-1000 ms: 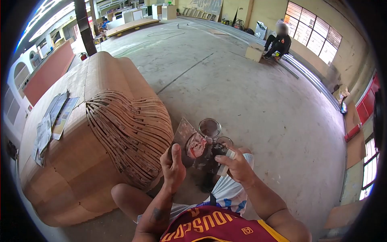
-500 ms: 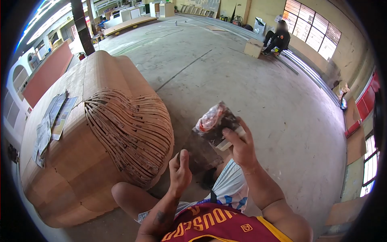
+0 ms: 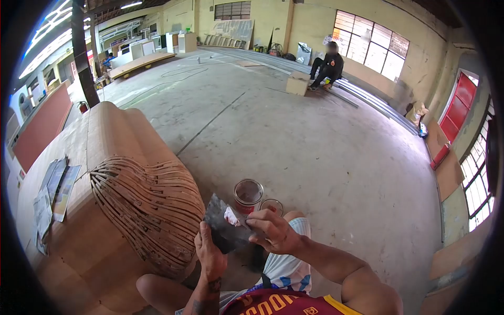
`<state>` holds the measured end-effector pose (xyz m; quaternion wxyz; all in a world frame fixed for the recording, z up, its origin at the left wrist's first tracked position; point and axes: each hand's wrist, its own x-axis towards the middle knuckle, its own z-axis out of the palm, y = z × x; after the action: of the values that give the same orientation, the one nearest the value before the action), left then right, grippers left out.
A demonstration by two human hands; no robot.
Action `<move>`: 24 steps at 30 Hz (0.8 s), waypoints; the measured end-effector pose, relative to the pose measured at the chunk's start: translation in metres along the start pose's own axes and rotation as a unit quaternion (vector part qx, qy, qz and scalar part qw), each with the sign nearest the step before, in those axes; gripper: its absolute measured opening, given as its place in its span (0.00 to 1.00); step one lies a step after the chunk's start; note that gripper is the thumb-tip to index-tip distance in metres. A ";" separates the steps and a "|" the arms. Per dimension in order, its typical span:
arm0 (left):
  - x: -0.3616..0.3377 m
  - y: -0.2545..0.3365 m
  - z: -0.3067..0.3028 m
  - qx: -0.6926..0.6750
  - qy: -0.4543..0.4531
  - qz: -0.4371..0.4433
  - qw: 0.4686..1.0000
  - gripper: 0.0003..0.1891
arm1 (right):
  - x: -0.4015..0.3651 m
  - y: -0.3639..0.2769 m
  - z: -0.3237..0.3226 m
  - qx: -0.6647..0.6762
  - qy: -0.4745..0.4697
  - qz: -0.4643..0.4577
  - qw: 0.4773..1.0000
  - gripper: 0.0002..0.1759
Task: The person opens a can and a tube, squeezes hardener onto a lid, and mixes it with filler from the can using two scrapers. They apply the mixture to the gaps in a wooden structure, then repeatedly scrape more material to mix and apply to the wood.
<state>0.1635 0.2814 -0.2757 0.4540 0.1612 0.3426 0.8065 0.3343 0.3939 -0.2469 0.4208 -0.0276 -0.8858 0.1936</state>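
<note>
My left hand [image 3: 211,254] grips a dark flat plate [image 3: 223,237] by its lower left side, thumb on top. A whitish-pink lump of putty [image 3: 231,216] lies on the plate. My right hand [image 3: 275,232] is closed at the plate's right side, its fingers bent around a flat scraper that is seen mostly edge-on and largely hidden by the fingers. Just beyond my hands, an open can [image 3: 248,182] and a smaller round container [image 3: 272,201] stand on the floor. On my left is a large curved wooden form [image 3: 113,123] with a fan of narrow wooden strips [image 3: 152,197].
Newspaper sheets [image 3: 67,191] lie on the wooden form. Across the concrete floor [image 3: 310,152], a person [image 3: 329,65] in dark clothes sits beside a pale box [image 3: 297,83]. Long metal bars [image 3: 375,107] run along the right wall. A dark post [image 3: 84,68] stands behind the form.
My right hand has come down and left with the scraper, to the left hand's plate. The putty lump now shows on that plate. My view has tilted up, and the containers have come into sight.
</note>
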 end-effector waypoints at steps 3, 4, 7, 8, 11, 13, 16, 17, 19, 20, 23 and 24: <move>0.000 -0.010 -0.013 0.001 -0.008 0.009 1.000 0.18 | -0.013 0.001 0.004 0.008 -0.030 0.029 0.999 0.27; 0.002 -0.013 -0.017 0.001 -0.012 0.011 1.000 0.18 | -0.016 0.002 0.004 0.014 -0.035 0.038 0.999 0.26; 0.001 -0.017 -0.015 -0.002 0.001 0.018 1.000 0.18 | -0.022 0.002 0.003 0.035 -0.051 0.065 0.996 0.23; 0.001 -0.017 -0.014 0.003 0.014 0.017 1.000 0.18 | -0.022 0.000 0.002 0.041 -0.055 0.078 0.995 0.22; 0.001 -0.017 -0.013 0.017 0.033 0.021 0.999 0.19 | -0.027 -0.001 0.003 0.067 -0.068 0.113 0.989 0.20; 0.003 -0.017 -0.014 0.023 0.018 0.032 0.999 0.18 | -0.030 -0.001 0.003 0.071 -0.080 0.125 0.986 0.19; 0.006 -0.026 -0.028 0.043 0.031 0.034 0.998 0.17 | -0.031 -0.001 0.002 0.051 -0.099 0.123 0.986 0.20; 0.005 -0.029 -0.032 0.039 0.033 0.031 0.998 0.17 | -0.031 -0.001 0.001 0.044 -0.102 0.120 0.987 0.20; 0.005 -0.030 -0.031 0.030 0.035 0.024 0.999 0.17 | -0.031 -0.001 0.000 0.043 -0.111 0.130 0.984 0.20; 0.004 -0.029 -0.029 0.027 0.050 0.014 0.998 0.17 | -0.031 -0.002 0.000 0.050 -0.117 0.144 0.981 0.20; -0.001 -0.022 -0.015 0.025 0.075 0.002 0.997 0.17 | -0.033 -0.002 -0.001 0.038 -0.127 0.143 0.981 0.20; 0.000 -0.025 -0.018 0.028 0.069 0.010 0.997 0.17 | -0.034 -0.001 -0.001 0.028 -0.129 0.135 0.982 0.20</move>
<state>0.1688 0.2834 -0.3060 0.4168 0.1213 0.3936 0.8103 0.3571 0.3859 -0.2709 0.2738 -0.1106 -0.9149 0.2752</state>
